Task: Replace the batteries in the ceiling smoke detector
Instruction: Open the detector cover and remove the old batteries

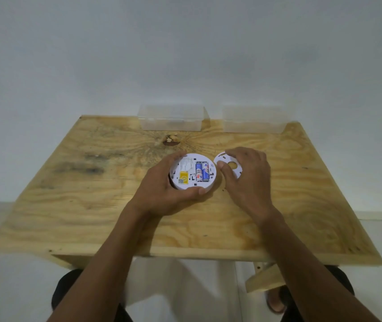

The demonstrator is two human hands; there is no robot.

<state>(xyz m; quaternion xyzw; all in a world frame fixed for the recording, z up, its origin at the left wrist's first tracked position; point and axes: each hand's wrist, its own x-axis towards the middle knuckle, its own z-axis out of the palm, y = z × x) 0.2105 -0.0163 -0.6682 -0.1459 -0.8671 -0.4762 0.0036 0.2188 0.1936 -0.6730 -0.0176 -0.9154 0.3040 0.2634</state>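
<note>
A round white smoke detector [186, 184] lies back side up on the wooden table [92, 205], with my left hand [162, 194] wrapped around its near and left rim. Two blue batteries [202, 174] sit side by side in its open compartment, next to a yellow label [183, 177]. Just to the right lies the detector's white mounting plate [228, 165] with a round hole. My right hand [248, 177] rests over that plate, fingers curled onto its edges.
Two clear plastic boxes stand at the table's far edge, one at centre [172, 122] and one to the right [252, 123]. A dark knot [171, 140] marks the wood behind the detector. A white wall rises behind the table.
</note>
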